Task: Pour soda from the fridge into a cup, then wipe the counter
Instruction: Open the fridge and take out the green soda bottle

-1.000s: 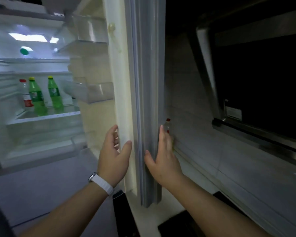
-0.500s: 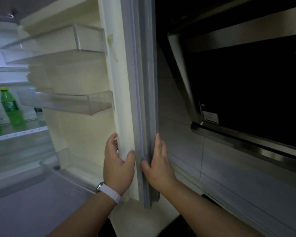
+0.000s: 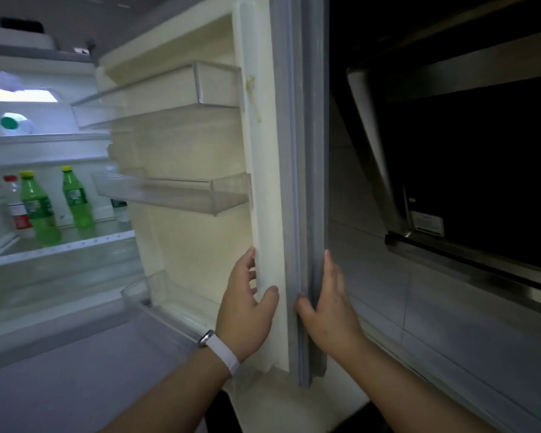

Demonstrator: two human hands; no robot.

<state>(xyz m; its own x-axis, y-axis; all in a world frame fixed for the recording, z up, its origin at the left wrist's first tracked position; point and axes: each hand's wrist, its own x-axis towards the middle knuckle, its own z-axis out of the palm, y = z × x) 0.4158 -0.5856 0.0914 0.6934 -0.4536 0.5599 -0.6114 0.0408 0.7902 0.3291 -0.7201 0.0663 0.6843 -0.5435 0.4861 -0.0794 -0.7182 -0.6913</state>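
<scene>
The view had swung left: green soda bottles (image 3: 38, 210) stood on a shelf (image 3: 66, 245), far left of the left hand (image 3: 244, 317) and right hand (image 3: 329, 310), both clasping the fridge door (image 3: 197, 239) edge.

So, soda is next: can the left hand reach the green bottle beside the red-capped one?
Likely yes: the fridge door stands open and nothing blocks the green bottle, but the left hand grips the door edge and must let go first.

Up and right of your right hand (image 3: 328, 307): dark range hood (image 3: 469, 170), tilted, white sticker (image 3: 427, 222) near its lower edge. Grey tiled wall (image 3: 434, 323) just right of that hand. Far left of your left hand (image 3: 247, 310): clear red-label bottle (image 3: 17, 210); higher up, green-capped white jug (image 3: 12, 123). White wristband (image 3: 224, 351) just below the left hand.
</scene>
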